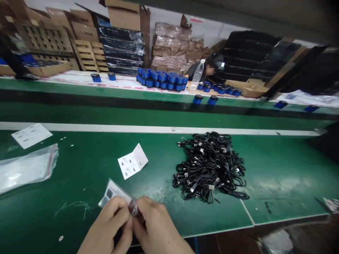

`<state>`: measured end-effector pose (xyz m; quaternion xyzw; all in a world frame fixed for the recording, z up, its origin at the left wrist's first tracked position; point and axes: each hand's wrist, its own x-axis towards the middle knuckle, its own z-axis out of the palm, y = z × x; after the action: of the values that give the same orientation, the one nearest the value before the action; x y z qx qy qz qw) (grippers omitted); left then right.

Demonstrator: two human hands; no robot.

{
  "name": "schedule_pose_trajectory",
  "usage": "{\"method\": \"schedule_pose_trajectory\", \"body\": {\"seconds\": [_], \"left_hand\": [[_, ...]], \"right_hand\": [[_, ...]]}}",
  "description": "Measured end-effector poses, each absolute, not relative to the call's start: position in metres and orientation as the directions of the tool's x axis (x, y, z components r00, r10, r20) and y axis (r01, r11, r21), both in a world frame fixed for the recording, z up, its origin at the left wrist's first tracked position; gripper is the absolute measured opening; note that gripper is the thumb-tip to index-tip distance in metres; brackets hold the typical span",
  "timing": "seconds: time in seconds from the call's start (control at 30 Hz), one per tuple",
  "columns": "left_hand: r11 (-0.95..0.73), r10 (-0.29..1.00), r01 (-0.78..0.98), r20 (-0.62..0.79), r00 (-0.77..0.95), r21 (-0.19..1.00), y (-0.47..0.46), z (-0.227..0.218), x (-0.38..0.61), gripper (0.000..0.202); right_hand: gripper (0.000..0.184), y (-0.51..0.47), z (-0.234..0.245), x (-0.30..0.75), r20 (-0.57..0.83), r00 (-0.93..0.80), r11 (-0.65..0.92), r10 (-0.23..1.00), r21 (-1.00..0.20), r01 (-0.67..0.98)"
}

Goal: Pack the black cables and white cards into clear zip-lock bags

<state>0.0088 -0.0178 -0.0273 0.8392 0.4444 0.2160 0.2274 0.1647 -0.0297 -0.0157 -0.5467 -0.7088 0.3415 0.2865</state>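
Left hand [111, 220] and right hand [156, 218] both pinched narrow on a small clear bag [115, 191] — printed end pokes out toward 10–11 o'clock of them. Folded leaflet [131, 163] at 12, cable pile [210, 169] at 2. Light, even finger pressure should avoid tearing it.

A person's bare left hand [106, 225] and bare right hand [157, 222]
Both have slim fingers [116, 203], rounded knuckles and smooth backs running into uncovered wrists, cut off by the lower edge; a tiny dot [169, 242] marks the right one near the wrist.
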Motion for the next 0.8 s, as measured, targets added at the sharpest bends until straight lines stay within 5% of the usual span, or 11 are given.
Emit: {"method": "schedule_pose_trajectory", "body": {"seconds": [0.07, 0.13, 0.23, 0.3, 0.8], "left_hand": [[-0.469, 0.862, 0.67, 0.134, 0.489, 0.575, -0.011, -0.029, 0.011, 0.02], [-0.44, 0.878, 0.698, 0.106, 0.467, 0.565, -0.006, -0.03, 0.015, 0.023], [-0.417, 0.892, 0.729, 0.091, 0.443, 0.542, -0.006, -0.032, 0.022, 0.029], [-0.398, 0.908, 0.752, 0.11, 0.404, 0.526, -0.007, -0.033, 0.024, 0.031], [-0.445, 0.889, 0.734, 0.154, 0.431, 0.514, -0.006, -0.037, 0.019, 0.03]], "right_hand": [[0.025, -0.029, -0.001, 0.19, 0.015, -0.349, 0.245, 0.937, -0.742, 0.624], [0.028, -0.022, 0.009, 0.22, 0.14, -0.144, 0.201, 0.98, -0.628, 0.752], [0.03, -0.004, 0.009, 0.262, 0.433, 0.132, -0.019, 0.891, -0.256, 0.967], [0.032, 0.007, 0.003, 0.28, 0.528, 0.139, -0.085, 0.838, -0.126, 0.988], [0.022, 0.015, 0.006, 0.309, 0.512, 0.114, 0.088, 0.852, -0.353, 0.932]]}}
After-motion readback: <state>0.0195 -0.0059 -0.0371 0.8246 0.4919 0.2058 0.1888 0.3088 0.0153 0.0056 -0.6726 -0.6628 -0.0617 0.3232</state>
